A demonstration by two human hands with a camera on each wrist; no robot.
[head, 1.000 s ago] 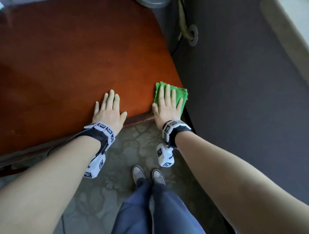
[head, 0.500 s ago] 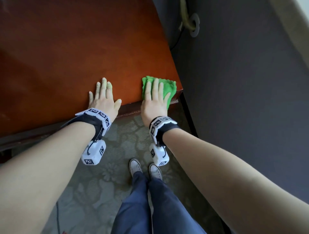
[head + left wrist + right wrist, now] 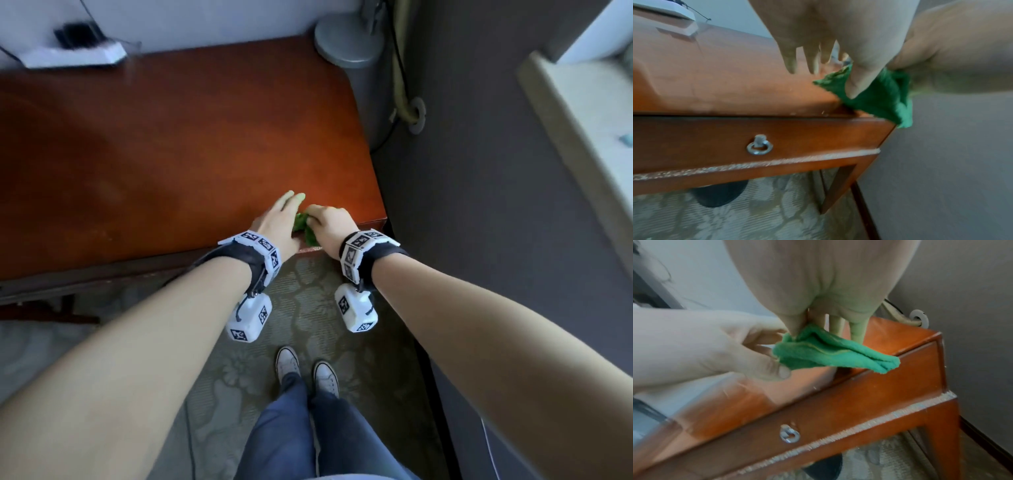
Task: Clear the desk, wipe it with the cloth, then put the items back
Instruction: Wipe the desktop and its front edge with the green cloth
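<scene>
The green cloth [image 3: 300, 222] is bunched at the front right corner of the red-brown desk [image 3: 171, 144]. In the right wrist view the cloth [image 3: 830, 353] is folded and lifted, one end hanging over the desk edge. My right hand [image 3: 329, 222] pinches its top fold between thumb [image 3: 793, 327] and fingers. My left hand [image 3: 279, 221] is right beside it with fingers straight. In the left wrist view its thumb [image 3: 856, 87] lies against the cloth [image 3: 881, 100], and the other fingers point out over the desk top.
A grey lamp base [image 3: 347, 44] stands at the desk's back right corner, and a white device [image 3: 73, 53] at the back left. A dark wall [image 3: 496, 205] runs along the right side. The drawer has a ring pull [image 3: 759, 146]. Patterned carpet [image 3: 308, 308] lies below.
My right hand was pressing flat on the spread cloth; now it has gathered and lifted it at the corner. My left hand left its flat spot on the desk and moved right to the cloth.
</scene>
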